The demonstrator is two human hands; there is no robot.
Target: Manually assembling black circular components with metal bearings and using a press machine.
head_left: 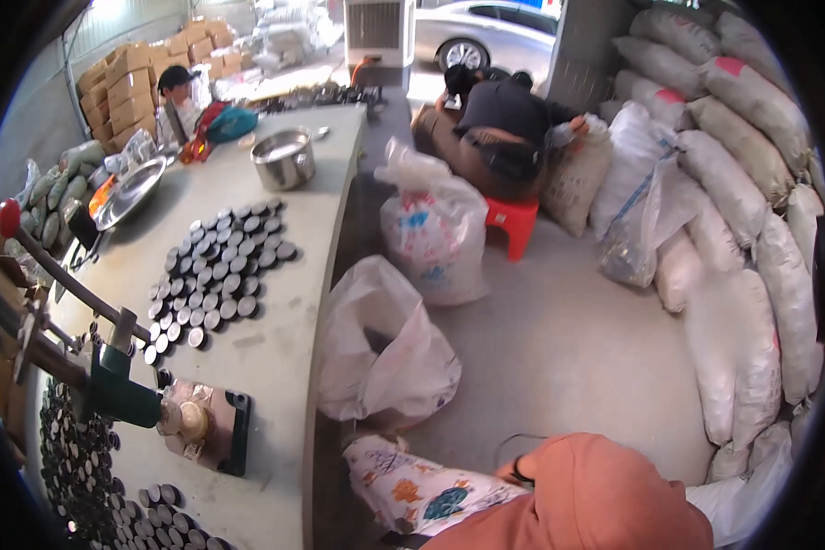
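My right hand [508, 471] shows only in part at the lower edge, below an orange sleeve [605, 490] with a dark band at the wrist. It is beside a white cloth [431, 486] printed with leaves; its fingers are hidden, so I cannot tell whether it holds anything. My left hand is out of view. On the table to the left stands a green hand press [124, 390] with a red-knobbed lever [9, 218], over a base plate [206, 431]. Many small round dark-sided pieces with pale tops [215, 270] lie behind it, and more [160, 522] lie in front.
A steel pot [282, 158] and a shallow metal dish [130, 194] sit farther along the table [284, 339]. White sacks [390, 344] stand beside its edge. A person [504, 128] bends over near a red stool [509, 225]; another person [179, 96] is behind the table. Stacked sacks [742, 192] line the right.
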